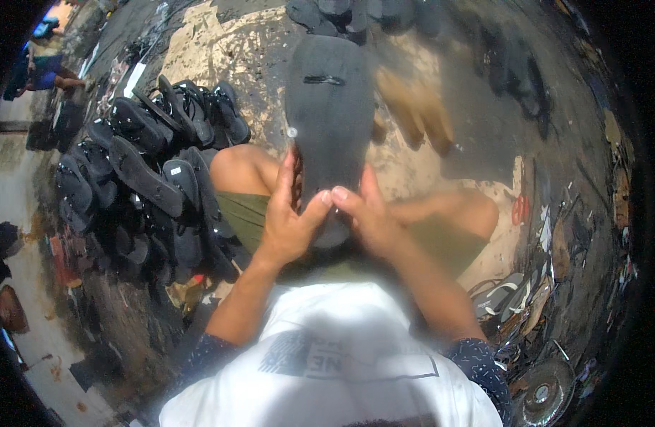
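Observation:
A black rubber sandal [329, 99] is held up in front of me, its wide end pointing away. It has a short dark slot across the wide end and a small pale disc on its left edge. My left hand [290, 213] grips the left side near the narrow end, thumb on the face turned to me. Opposite it, my right hand [370, 213] is closed on the right side. Both thumb tips nearly meet on the sandal. Whatever strap it has is hidden behind it.
Many black sandals [146, 171] lie piled at my left, with several more dark pieces [334, 11] ahead. Blurred tan long pieces [416, 110] lie beyond my right knee [477, 213]. Scraps and a round metal disc [545, 393] are at the lower right. A person [46, 67] is at the far left.

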`<state>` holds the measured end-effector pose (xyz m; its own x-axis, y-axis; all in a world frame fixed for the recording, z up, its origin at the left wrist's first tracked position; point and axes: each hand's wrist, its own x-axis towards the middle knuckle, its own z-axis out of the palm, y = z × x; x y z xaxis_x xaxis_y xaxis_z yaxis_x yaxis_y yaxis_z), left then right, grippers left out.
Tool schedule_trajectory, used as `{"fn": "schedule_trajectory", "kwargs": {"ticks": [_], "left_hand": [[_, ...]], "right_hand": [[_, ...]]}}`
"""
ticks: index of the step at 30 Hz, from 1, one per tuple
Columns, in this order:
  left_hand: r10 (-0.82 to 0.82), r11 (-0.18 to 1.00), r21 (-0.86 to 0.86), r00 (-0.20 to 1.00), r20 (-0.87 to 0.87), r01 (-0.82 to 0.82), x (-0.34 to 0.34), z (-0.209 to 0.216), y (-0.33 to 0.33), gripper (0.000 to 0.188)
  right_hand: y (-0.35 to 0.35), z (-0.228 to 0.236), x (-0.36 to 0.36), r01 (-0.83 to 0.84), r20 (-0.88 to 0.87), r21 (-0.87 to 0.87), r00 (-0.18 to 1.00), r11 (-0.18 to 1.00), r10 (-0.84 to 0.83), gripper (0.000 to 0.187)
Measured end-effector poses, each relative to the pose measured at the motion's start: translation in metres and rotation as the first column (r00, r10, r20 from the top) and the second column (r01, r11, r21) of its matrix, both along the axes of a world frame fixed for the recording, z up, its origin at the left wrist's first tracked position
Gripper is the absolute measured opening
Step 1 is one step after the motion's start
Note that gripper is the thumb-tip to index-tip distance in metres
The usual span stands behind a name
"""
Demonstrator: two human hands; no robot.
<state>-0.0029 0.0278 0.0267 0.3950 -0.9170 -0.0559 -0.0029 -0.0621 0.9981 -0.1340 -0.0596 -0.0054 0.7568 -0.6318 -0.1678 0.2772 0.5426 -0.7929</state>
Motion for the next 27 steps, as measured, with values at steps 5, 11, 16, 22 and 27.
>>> {"fn": "schedule_trajectory", "kwargs": {"ticks": [5,11,16,22,27], "left_hand": [[-0.092,0.994,0.056,0.993,-0.068,0.095,0.01,0.0,-0.004,0.093],[0.175,0.898,-0.423,0.98,0.097,-0.119,0.023,-0.018,-0.008,0.102],[0.448,0.866,-0.235,0.893,-0.028,-0.442,0.027,0.012,-0.007,0.068],[0.888,0.458,-0.071,0.46,-0.007,-0.886,0.159,0.029,0.068,0.071],[0.952,0.156,-0.571,-0.033,0.305,-0.806,0.302,0.099,0.175,0.052]], "right_hand": [[0.004,-0.005,-0.007,0.063,0.014,-0.081,0.998,0.995,-0.062,0.078],[0.009,-0.011,0.013,0.116,-0.242,-0.643,0.907,0.757,-0.345,0.096],[0.015,0.003,0.022,0.147,-0.012,-0.08,0.989,0.986,-0.148,0.083],[0.01,0.028,0.025,-0.259,-0.264,-0.264,0.946,0.929,0.189,0.046],[-0.06,-0.001,-0.068,-0.069,-0.512,-0.295,0.854,0.953,-0.096,0.052]]}}
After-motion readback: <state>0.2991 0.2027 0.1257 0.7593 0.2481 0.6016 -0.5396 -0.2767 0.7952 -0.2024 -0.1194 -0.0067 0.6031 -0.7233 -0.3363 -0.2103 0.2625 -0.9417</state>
